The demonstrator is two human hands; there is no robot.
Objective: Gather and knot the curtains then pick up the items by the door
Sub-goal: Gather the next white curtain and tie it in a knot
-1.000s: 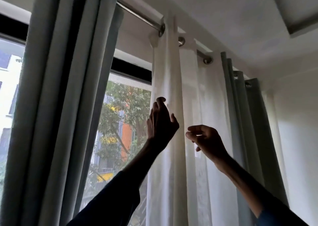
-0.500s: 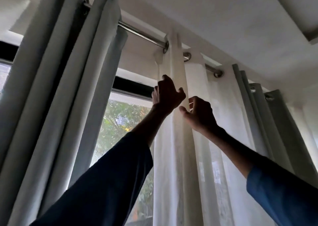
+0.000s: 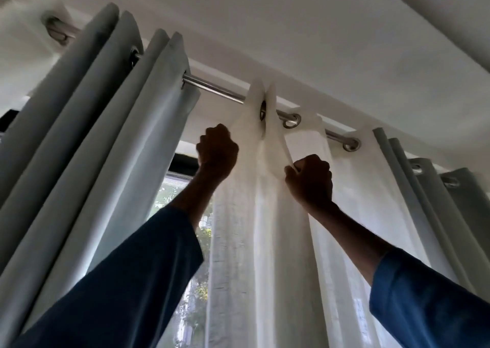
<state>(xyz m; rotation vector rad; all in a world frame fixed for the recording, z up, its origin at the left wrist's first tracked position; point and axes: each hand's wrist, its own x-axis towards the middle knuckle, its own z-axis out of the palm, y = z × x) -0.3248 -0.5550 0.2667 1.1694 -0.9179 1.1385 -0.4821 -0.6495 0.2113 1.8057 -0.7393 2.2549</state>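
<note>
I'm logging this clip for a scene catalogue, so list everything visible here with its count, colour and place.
Sheer curtain: one, white, centre, hanging from the rod, gripped near its top by both hands.
Heavy curtains: two, grey-green; one bunched at left, one bunched at right.
Sheer fabric: one piece, white, top left corner on the rod.
Curtain rod: one, silver metal, running under the ceiling through the eyelets.
Window: one, dark frame, greenery outside, between the left heavy curtain and the sheer.
Ceiling: white, across the top.
Sleeves: two, blue, lower left and lower right.
Left hand: closed on the sheer's left edge.
Right hand: closed on a fold of the sheer.
</note>
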